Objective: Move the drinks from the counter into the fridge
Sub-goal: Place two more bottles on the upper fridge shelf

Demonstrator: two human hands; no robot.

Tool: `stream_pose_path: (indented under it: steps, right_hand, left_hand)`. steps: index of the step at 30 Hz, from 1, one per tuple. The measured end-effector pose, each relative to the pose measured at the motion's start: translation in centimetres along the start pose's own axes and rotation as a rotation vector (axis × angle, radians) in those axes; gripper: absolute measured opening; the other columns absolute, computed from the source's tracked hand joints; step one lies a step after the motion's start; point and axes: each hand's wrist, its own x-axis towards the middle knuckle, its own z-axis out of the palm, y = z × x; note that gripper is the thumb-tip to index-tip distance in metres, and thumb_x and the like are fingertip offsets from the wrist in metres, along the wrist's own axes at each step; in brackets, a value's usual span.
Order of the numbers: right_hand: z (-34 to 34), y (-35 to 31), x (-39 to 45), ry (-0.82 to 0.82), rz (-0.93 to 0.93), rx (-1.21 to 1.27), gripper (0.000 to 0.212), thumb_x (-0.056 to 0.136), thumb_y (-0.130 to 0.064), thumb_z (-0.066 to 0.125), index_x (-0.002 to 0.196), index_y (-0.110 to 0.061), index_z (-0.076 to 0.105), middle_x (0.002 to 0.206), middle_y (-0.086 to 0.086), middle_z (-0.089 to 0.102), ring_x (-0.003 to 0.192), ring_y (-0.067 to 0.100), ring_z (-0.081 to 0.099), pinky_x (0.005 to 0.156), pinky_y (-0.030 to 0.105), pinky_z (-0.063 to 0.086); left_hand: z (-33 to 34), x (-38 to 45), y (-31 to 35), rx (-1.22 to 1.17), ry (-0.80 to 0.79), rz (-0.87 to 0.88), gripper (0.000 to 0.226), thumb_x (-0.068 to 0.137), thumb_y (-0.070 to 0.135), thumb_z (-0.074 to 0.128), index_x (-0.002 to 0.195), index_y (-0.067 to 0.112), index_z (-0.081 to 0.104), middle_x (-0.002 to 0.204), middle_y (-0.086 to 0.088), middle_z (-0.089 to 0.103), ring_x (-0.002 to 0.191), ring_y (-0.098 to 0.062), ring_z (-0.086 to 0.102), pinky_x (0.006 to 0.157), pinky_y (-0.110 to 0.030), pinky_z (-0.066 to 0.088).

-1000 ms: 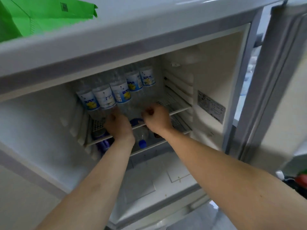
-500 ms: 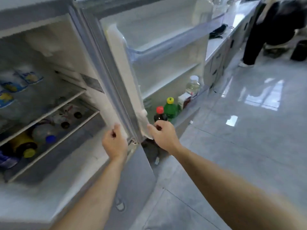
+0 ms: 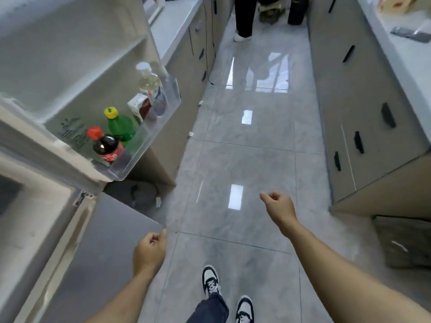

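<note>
Fridge door (image 3: 70, 94) hangs open at left, its lower door bin (image 3: 149, 145) holding a cola bottle (image 3: 106, 146), a green bottle (image 3: 121, 127), a carton (image 3: 140, 106) and a clear bottle (image 3: 149, 82). Benches (image 3: 172, 26) line both sides of the floor (image 3: 245, 136). Left hand (image 3: 149, 251) and right hand (image 3: 278, 206) are both well below the bin, over the floor; each grip loosely curled, holding nothing.

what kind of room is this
Probably a kitchen or pantry: an open fridge door with drinks in its shelf, counters over handled cabinets on both sides, and a glossy tiled floor.
</note>
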Motion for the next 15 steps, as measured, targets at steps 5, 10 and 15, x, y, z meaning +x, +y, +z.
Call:
stream_pose_path:
  steps: [5,10,15]
  right_hand:
    - [-3.4,5.6,-0.3,0.048,0.283,0.071,0.028,0.090,-0.035,0.065,0.085,-0.008,0.064,0.069,0.003,0.054,0.062,0.020,0.052,0.054,0.030,0.048]
    - [-4.6,10.7,-3.1,0.086,0.508,0.093,0.023,0.092,-0.033,0.064,0.097,-0.011,0.066,0.088,0.008,0.067,0.075,0.023,0.063,0.068,0.036,0.056]
    - [-6.0,15.1,-6.7,0.119,0.679,0.075,0.021,0.096,-0.033,0.062,0.103,-0.013,0.063,0.100,0.009,0.067,0.088,0.027,0.066,0.071,0.038,0.058]
  left_hand:
    - [2.2,1.1,-2.8,0.021,-0.422,-0.195,0.028,0.093,0.033,0.063,0.080,0.008,0.062,0.060,-0.008,0.065,0.045,-0.021,0.060,0.051,-0.025,0.045]
    - [2.5,3.1,-3.6,0.079,-0.676,-0.369,0.018,0.094,0.025,0.063,0.098,0.008,0.060,0.081,-0.016,0.070,0.050,-0.022,0.056,0.052,-0.024,0.043]
    - [2.5,6.5,-2.5,0.188,-0.694,-0.404,0.022,0.095,0.027,0.063,0.098,0.005,0.062,0.086,-0.017,0.071,0.061,-0.026,0.060,0.063,-0.030,0.048]
